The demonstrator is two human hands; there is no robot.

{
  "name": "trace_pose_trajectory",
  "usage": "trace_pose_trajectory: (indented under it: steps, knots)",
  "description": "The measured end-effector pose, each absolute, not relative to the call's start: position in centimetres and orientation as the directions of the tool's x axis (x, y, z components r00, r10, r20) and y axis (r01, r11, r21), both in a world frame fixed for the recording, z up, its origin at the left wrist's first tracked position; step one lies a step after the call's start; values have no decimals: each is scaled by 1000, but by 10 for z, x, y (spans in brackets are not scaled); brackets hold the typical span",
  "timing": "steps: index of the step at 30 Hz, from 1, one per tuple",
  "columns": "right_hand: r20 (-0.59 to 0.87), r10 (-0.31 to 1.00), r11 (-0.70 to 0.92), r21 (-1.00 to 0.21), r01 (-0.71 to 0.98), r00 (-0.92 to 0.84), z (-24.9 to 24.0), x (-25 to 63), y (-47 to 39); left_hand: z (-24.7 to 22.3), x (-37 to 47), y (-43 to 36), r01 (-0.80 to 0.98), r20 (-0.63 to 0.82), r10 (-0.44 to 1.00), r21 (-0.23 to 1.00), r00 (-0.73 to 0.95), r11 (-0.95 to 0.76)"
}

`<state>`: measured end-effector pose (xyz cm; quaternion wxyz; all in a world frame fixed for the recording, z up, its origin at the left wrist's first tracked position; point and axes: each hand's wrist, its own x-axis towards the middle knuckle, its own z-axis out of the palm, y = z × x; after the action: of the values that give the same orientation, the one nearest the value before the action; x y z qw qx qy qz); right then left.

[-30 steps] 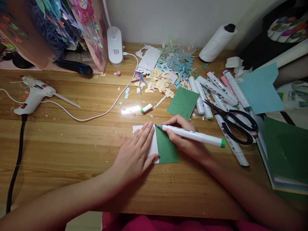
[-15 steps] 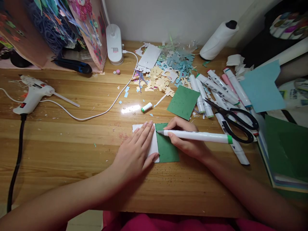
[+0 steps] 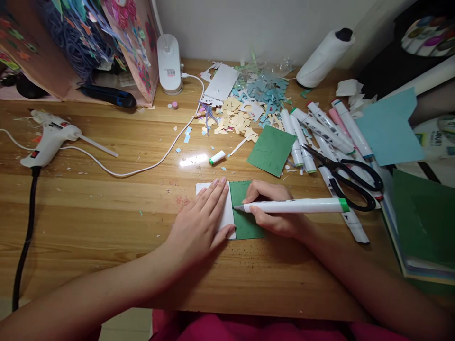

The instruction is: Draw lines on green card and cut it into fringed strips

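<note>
My left hand (image 3: 201,218) lies flat with its fingers stretched out, pressing a white card (image 3: 227,217) onto a green card (image 3: 249,225). The white card covers the left part of the green one. In my right hand (image 3: 273,208) is a white marker (image 3: 298,205) with a green end, held nearly level. Its tip touches the green card along the white card's right edge, about midway down. A small white cap (image 3: 217,157) with a green band lies beyond the cards. Farther back is a second green card (image 3: 272,150).
Black scissors (image 3: 346,177) rest on several markers (image 3: 322,130) at the right. Paper scraps (image 3: 238,116) are heaped at the back. A glue gun (image 3: 50,137) and white cable (image 3: 142,170) lie to the left. Green sheets (image 3: 423,218) are stacked at the far right.
My right hand has drawn the marker tip toward me, down along the white card's edge. My left hand stays in place on the white card.
</note>
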<state>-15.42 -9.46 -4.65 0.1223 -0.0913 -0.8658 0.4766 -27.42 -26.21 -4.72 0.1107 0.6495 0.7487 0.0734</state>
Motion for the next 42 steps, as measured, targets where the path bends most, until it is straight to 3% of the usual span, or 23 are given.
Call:
trace_pose_trajectory:
  steps: [7,42]
  knots:
    - [195,186,551,-832,-62,-963,-48,-153,-94,-45,-275,-261,961,-75,989,237,-131,145]
    - [170,-49,513,-842,-171,-984,-51,-150,-95,-47,-273,-261,964,-45,989,224,-140,146]
